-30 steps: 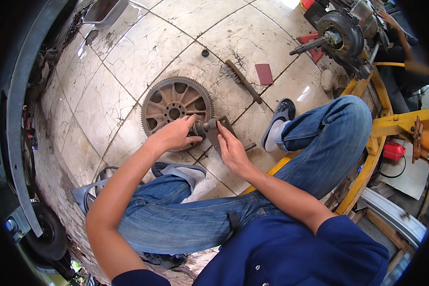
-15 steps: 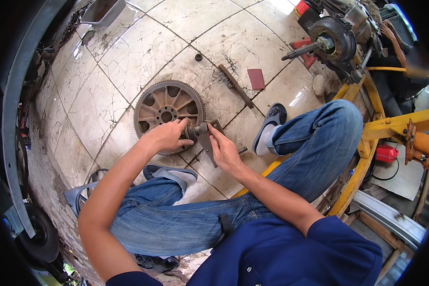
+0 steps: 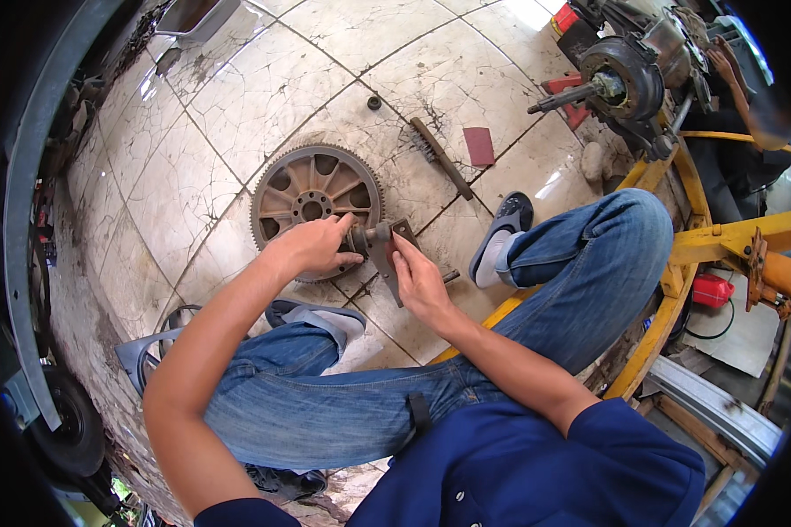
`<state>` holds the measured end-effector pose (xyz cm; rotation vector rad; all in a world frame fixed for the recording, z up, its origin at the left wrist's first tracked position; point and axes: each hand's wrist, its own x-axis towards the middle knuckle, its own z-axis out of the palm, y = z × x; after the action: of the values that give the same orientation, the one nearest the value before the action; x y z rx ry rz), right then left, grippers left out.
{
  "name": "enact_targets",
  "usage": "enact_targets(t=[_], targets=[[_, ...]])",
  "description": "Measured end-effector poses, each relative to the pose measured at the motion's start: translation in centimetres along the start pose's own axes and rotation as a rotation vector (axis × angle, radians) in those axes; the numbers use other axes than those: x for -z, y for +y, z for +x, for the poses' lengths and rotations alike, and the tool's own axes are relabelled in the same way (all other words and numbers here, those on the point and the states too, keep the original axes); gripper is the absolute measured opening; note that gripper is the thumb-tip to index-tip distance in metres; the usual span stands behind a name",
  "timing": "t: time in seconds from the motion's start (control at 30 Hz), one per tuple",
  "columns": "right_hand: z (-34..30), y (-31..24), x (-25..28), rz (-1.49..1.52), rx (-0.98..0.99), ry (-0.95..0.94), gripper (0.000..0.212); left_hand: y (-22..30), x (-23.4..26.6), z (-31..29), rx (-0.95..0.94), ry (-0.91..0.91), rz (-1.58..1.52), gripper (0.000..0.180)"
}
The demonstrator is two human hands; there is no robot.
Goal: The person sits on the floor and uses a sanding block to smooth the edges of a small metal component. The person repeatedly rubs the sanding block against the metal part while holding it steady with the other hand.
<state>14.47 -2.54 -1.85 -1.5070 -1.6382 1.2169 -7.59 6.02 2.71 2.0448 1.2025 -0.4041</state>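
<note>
Head view: a short metal shaft piece (image 3: 379,231) is held low over the tiled floor (image 3: 431,75), just beside the lower right rim of a toothed wheel (image 3: 302,179) lying flat. Its left end is gripped between thumb and fingers of the left hand (image 3: 318,247). The right hand (image 3: 420,283) is laid with extended fingers near the other end, by a flat metal plate (image 3: 384,272); whether it is closed on anything cannot be told. A wire brush (image 3: 443,160), a dark red sheet (image 3: 478,146) and a small dark ring (image 3: 374,103) are spread beyond. A hub assembly (image 3: 622,81) is seen upper right, near a yellow frame (image 3: 721,239).
</note>
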Motion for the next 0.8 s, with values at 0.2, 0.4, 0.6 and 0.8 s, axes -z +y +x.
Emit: enact_targets(t=[0.2, 0.4, 0.6, 0.8], targets=[[0.4, -0.6, 0.3, 0.028, 0.032, 0.013, 0.038, 0.2, 0.1, 0.0, 0.019, -0.034, 0.003, 0.079], [0.6, 0.1, 0.3, -0.032, 0.066, 0.008, 0.037, 0.3, 0.1, 0.0, 0.000, -0.050, 0.029, 0.081], [0.4, -0.2, 0.5, 0.001, 0.032, -0.003, 0.038, 0.4, -0.1, -0.1, -0.005, -0.052, 0.031, 0.081], [0.4, -1.0, 0.5, 0.091, 0.017, 0.002, 0.040, 0.4, 0.0, -0.2, 0.000, -0.052, 0.028, 0.082]])
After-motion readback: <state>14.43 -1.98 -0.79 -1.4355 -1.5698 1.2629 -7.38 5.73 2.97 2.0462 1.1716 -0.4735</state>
